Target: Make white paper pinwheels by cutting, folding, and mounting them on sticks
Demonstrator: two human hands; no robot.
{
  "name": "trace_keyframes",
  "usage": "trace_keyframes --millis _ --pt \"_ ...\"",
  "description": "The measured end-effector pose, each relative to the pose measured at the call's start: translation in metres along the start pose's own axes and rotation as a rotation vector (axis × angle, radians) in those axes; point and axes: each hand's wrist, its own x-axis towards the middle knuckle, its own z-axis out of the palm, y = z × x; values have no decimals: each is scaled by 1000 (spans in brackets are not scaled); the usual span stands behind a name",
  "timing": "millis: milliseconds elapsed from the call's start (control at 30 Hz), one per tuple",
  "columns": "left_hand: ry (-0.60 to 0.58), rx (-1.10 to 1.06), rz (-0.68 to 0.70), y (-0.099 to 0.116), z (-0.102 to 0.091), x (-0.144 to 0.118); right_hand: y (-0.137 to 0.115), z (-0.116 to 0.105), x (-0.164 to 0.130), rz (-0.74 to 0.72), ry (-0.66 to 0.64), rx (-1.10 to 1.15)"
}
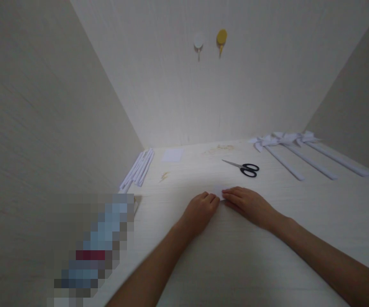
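Both hands rest palm-down near the middle of the pale surface (267, 264), fingertips meeting over a small white paper piece (220, 191). The left hand (200, 210) lies flat with fingers together, pressing the paper's near-left edge; the right hand (248, 202) does the same from the right, its fingers extended toward the left. Neither grip pinches: each is laid flat and bearing down, seemingly to flatten or crease the paper against the surface. Only a sliver of the paper shows between the fingertips, so its long axis and direction cannot be told.

Black-handled scissors (243, 167) lie just beyond the right hand, blades pointing toward the left. At the far right corner, three paper pinwheels (286, 143) lie with their white sticks running toward the right edge. Along the far left edge sits a bundle of white strips (138, 168), with a white square sheet (172, 155) beside it. Two hooks (210, 41) hang on the back wall.
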Motion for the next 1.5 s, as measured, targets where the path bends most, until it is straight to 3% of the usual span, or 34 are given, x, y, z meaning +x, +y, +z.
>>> trace_keyframes --millis 133,300,433,567,700,867,933,1100,1233,1333,1500 --pt "157 -210 -102 0 2 -1 1 -1 -3 39 34 33" --pt "407 -664 -449 -7 3 1 5 -5 -4 214 150 253" --pt "468 -913 -648 -13 2 4 7 -9 -1 451 246 514" --pt "493 -1071 -700 -16 0 7 11 -4 1 751 336 813" --pt "457 -1213 -702 -15 1 8 13 3 0 904 476 1121" --pt "268 -1301 -658 -15 1 5 10 3 0 873 549 1369" --pt "167 -1335 -616 -12 0 5 7 1 0 837 489 1432" --pt "4 -1311 -531 4 -2 6 -8 0 4 770 161 1362" --pt "-20 -1305 -449 13 0 8 -12 1 5 731 131 1348" --pt "11 -1326 -508 12 2 9 -8 1 5 788 257 1482" --pt "74 -1506 -627 5 2 10 -1 -4 6 950 671 1617"
